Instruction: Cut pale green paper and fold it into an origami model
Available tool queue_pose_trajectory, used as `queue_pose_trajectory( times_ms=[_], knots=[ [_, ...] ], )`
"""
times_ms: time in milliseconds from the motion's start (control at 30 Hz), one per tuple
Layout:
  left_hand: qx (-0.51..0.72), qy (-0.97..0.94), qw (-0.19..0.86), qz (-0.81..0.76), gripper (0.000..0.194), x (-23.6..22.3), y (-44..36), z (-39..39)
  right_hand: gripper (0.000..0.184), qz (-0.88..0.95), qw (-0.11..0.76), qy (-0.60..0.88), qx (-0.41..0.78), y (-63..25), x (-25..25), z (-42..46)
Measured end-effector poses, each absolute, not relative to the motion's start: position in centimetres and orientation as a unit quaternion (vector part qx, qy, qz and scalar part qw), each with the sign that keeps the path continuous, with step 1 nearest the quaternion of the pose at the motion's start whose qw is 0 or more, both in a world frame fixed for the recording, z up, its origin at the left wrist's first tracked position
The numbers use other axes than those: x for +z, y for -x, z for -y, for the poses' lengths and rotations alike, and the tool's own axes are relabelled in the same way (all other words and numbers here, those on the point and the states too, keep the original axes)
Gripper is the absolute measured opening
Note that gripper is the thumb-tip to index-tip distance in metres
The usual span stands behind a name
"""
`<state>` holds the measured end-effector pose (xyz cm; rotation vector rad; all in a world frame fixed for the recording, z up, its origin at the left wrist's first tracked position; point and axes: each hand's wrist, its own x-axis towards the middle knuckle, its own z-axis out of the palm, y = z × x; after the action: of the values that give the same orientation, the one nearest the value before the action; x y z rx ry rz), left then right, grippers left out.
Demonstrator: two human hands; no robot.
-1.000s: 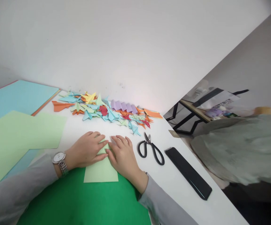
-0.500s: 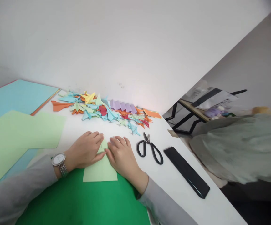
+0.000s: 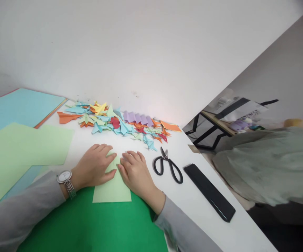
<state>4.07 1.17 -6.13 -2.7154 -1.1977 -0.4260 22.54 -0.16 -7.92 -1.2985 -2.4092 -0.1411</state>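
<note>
A small pale green sheet of paper (image 3: pixel 112 191) lies on the white table (image 3: pixel 190 203), its near part over a dark green sheet (image 3: pixel 93 227). My left hand (image 3: pixel 95 167), with a watch on its wrist, lies flat on the paper's far left part, fingers stretched out. My right hand (image 3: pixel 134 171) presses flat on the far right part, fingers together and extended. The two hands almost meet over the paper's middle, where a fold line shows between them.
A heap of folded coloured paper shapes (image 3: pixel 117 124) lies by the wall. Black scissors (image 3: pixel 167 166) and a black flat case (image 3: pixel 209 192) sit right of my hands. Large light green (image 3: pixel 17 150) and blue (image 3: pixel 20 108) sheets lie left. A person in grey-green sits at right (image 3: pixel 267 164).
Both hands have slid a little away from me along the pale green paper, still pressing it flat. Everything else stays where it was.
</note>
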Motion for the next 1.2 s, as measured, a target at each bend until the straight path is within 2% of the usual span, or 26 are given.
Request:
queue_pose_trajectory(
  times_ms=[100,733,967,1200],
  knots=[
    [-0.137,0.917,0.059,0.37,0.03,-6.2,-4.1,-1.2,0.024,0.863,0.193,0.464,-0.044,-22.5,-7.9,0.2],
    [-0.121,0.915,0.069,0.377,0.026,-6.1,-4.4,-1.2,0.044,0.874,0.12,0.469,-0.051,-22.3,-7.4,-0.8],
    [-0.122,0.914,0.09,0.376,0.025,-6.1,-4.3,-1.1,0.041,0.873,0.133,0.464,-0.062,-22.6,-7.1,-0.6],
    [-0.128,0.918,0.064,0.37,0.024,-5.8,-3.7,-1.2,0.034,0.878,0.139,0.454,-0.059,-23.9,-6.2,0.4]
  ],
)
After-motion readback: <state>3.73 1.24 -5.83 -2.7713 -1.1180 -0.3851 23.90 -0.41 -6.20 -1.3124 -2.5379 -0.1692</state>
